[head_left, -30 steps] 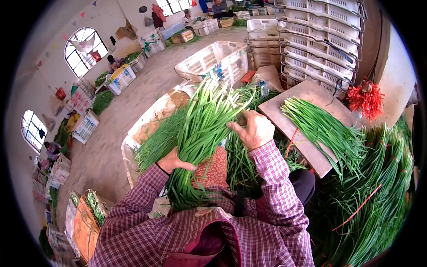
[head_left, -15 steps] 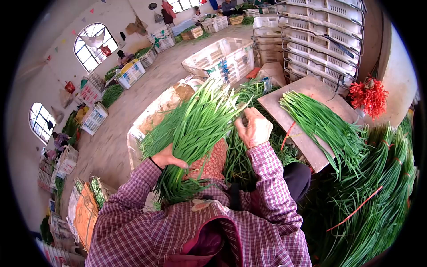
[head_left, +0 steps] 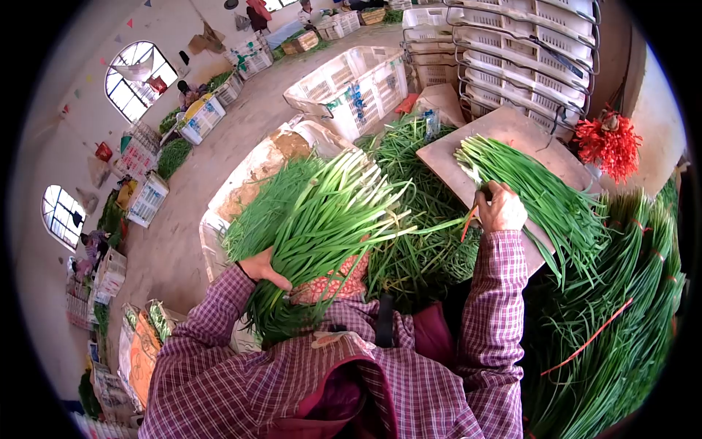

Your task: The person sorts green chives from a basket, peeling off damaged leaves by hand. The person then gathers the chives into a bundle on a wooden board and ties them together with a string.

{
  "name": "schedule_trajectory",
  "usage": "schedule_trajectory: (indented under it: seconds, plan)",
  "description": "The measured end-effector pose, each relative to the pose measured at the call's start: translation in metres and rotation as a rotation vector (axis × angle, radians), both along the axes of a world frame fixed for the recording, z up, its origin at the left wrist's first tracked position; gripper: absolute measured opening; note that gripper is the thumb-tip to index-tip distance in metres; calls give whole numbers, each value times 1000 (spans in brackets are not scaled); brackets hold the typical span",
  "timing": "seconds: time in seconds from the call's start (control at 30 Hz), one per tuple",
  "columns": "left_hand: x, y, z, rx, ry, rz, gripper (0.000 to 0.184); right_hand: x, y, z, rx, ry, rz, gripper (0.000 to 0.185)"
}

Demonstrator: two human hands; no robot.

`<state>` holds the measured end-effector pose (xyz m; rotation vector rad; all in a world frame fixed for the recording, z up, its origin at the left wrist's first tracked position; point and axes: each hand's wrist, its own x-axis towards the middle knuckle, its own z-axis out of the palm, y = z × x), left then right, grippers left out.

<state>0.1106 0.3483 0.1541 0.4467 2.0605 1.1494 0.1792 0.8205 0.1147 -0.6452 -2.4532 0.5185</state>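
My left hand [head_left: 265, 268] is wrapped round the lower part of a loose bunch of long green stalks [head_left: 329, 212], whose pale ends fan out to the upper right. At the edge of a tilted board [head_left: 441, 151], my right hand [head_left: 503, 208] is closed, and its fingertips meet beside a red strip [head_left: 469, 224]. Whether it pinches the strip or a stalk is hard to tell. A second bunch of green stalks [head_left: 530, 183] lies on the board, just above my right hand.
A white crate [head_left: 351, 91] stands ahead, beside stacked crates [head_left: 523, 58]. Tied green bundles [head_left: 621, 307] fill the right side, below hanging red strips [head_left: 608, 146]. Loose greens [head_left: 428, 256] lie between my arms. Several people sit by crates farther off, one [head_left: 189, 94] near the arched window.
My right hand has moved right, from the pale ends of the held bunch to the board. The held bunch has spread wider, with some stalks now pointing right. The view has shifted slightly.
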Motion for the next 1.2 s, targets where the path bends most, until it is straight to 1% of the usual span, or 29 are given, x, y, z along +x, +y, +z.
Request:
schedule_trajectory:
  seconds: [0.03,0.07,0.13,0.2,0.23,0.3,0.33,0.37,0.4,0.47,0.53,0.57,0.6,0.63,0.67,0.7,0.73,0.77,0.8,0.87,0.9,0.93,0.97,1.0,1.03,1.07,1.13,1.2]
  plan:
    - [-3,-2,-1,0,-9,5,110,-1,-6,-2,-21,32,12,18]
    - [-5,-5,-1,-17,23,-16,110,-3,-8,-2,-35,-19,53,29]
    - [-8,-9,-3,-32,54,-35,111,-6,-19,7,-186,158,323,54]
    - [-9,-12,-5,-20,23,-40,111,-6,-40,25,-575,120,623,86]
    - [-8,-12,-5,-20,22,-38,111,-13,-53,25,-511,188,743,94]
    - [-5,-13,-4,21,-43,19,108,-20,-76,30,-424,217,909,102]
    - [-6,-14,-4,21,-41,19,108,-22,-86,34,-403,179,958,101]
    - [-9,-16,-5,17,-34,-17,112,-23,-92,37,-478,69,994,93]
    - [-10,-16,-5,12,-27,-54,116,-24,-98,37,-494,32,987,75]
    - [-11,-18,-1,8,-63,-28,116,-36,-96,16,-241,113,959,32]
    - [-16,-20,-2,5,-106,2,115,-40,-84,18,-255,188,942,20]
    - [-21,-25,-6,12,-133,35,115,-42,-78,17,-247,269,864,13]
    - [-25,-29,-10,20,-161,71,114,-47,-65,15,-199,263,802,13]
    - [-30,-31,-12,32,-158,50,110,-53,-54,14,-193,241,732,13]
    - [-36,-33,-13,29,-164,57,110,-61,-42,4,-125,280,662,13]
    - [-43,-35,-13,24,-235,84,109,-68,-30,1,-89,265,597,13]
    - [-49,-35,-15,22,-307,111,108,-78,-22,-8,-17,326,496,15]
    - [-56,-34,-17,26,-315,119,108,-87,-12,-20,56,264,426,15]
    - [-64,-31,-19,153,-354,68,93,-94,-3,-29,130,203,356,15]
    - [-83,-22,-24,402,-418,-32,62,-101,-3,-40,92,-199,415,21]
    - [-95,-15,-29,468,-356,-138,53,-97,-18,-17,-11,-292,556,39]
    - [-105,-8,-28,464,-359,-123,53,-108,-27,-28,-112,-56,745,55]
    - [-116,0,-23,482,-386,-130,52,-120,-44,-21,-260,20,853,65]
    - [-127,9,-23,500,-414,-139,51,-128,-59,1,-442,-52,894,72]
    - [-138,17,-28,547,-452,-156,51,-141,-69,20,-656,-224,932,78]
    - [-149,22,-31,543,-462,-145,51,-165,-78,8,-666,-186,995,83]
    - [-170,32,-36,520,-470,-121,51,-199,-93,20,-1160,-393,1024,91]
    - [-187,48,-35,506,-512,-103,50,-229,-102,25,-1229,-443,1016,87]
